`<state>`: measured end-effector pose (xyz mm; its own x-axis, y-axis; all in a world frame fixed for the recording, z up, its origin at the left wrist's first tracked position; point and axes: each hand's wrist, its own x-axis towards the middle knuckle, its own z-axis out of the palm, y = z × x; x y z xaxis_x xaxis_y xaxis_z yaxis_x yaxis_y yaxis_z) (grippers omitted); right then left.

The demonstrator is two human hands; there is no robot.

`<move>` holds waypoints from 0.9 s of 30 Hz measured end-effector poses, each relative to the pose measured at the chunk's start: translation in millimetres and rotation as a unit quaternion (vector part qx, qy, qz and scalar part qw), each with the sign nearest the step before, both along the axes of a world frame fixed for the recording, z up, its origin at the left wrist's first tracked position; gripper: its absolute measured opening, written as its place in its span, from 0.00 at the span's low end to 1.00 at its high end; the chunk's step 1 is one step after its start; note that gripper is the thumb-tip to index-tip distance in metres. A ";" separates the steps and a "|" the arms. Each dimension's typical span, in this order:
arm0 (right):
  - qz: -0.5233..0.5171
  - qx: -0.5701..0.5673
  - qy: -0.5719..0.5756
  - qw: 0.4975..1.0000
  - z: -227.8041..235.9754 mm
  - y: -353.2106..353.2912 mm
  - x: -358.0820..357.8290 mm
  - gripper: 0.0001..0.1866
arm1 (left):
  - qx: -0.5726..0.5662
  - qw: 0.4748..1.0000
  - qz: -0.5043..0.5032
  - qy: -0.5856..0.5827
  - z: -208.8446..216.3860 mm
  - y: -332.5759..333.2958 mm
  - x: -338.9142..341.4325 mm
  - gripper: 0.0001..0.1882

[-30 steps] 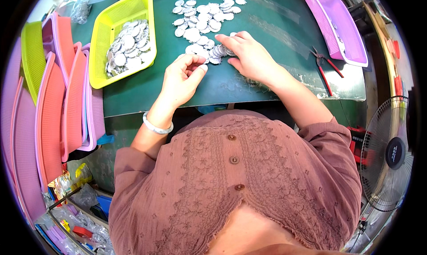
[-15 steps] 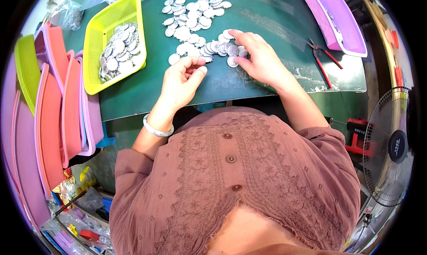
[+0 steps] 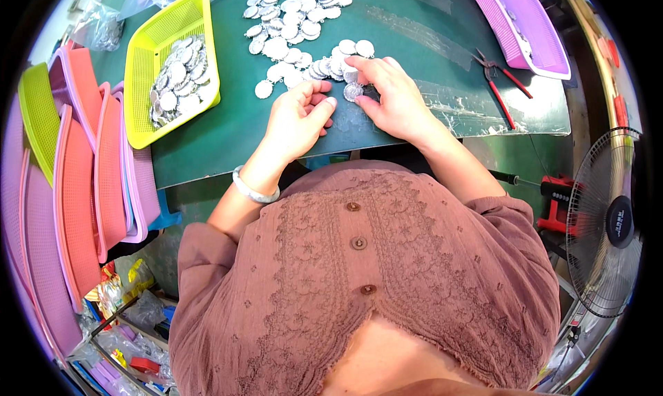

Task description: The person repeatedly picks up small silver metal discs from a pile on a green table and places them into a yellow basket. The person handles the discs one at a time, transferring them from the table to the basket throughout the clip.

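Note:
Silver round medallions with small loops [image 3: 293,23] lie in a loose pile on the green table. A row of them [image 3: 321,67] stretches from the pile's near end to my right hand. My left hand [image 3: 298,120], with a pale bangle on its wrist, is just nearer than this row. Its fingers are curled in toward the thumb, and whatever they may hold is hidden. My right hand [image 3: 395,100] rests with thumb and forefinger apart around a few medallions. Its thumb is beside one ridged medallion [image 3: 353,91]. Two more medallions [image 3: 356,48] lie just beyond the forefinger.
At left, a yellow-green basket [image 3: 215,68] holds many medallions. Pink, purple and green baskets [image 3: 76,182] are stacked beside the table. Red-handled pliers [image 3: 502,99] and a purple basket [image 3: 552,63] lie at right. A fan [image 3: 597,223] stands off the table's right side.
My left hand has shifted right and a little nearer, closer to my right hand. My right hand has moved slightly left and nearer. Two medallions now show beyond its forefinger.

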<state>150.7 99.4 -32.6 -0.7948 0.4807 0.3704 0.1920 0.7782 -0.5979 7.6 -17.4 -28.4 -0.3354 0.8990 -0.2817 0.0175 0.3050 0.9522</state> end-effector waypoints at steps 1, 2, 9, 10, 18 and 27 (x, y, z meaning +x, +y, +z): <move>0.007 -0.027 0.011 1.000 -1.4 -1.2 -0.4 0.28 | -0.003 1.000 -0.007 0.002 0.7 1.6 1.0 0.13; 0.014 -0.053 0.022 0.998 -2.6 -2.7 -0.7 0.28 | -0.007 1.000 -0.013 0.004 1.0 2.8 1.5 0.13; 0.096 -0.348 0.112 0.926 -2.4 -1.1 -5.9 0.24 | 0.000 0.997 -0.027 -0.066 -2.8 4.1 -0.7 0.09; 0.101 -0.395 0.122 0.905 -2.6 0.4 -6.6 0.23 | -0.004 0.992 -0.022 -0.126 0.1 3.0 -1.2 0.08; 0.064 -0.574 0.138 0.805 7.8 2.5 -5.1 0.21 | 0.002 0.942 0.014 -0.336 5.6 -0.3 -3.9 0.06; 0.057 -0.613 0.152 0.773 7.6 2.6 -5.4 0.20 | 0.025 0.904 0.003 -0.428 -3.9 -0.1 -7.6 0.07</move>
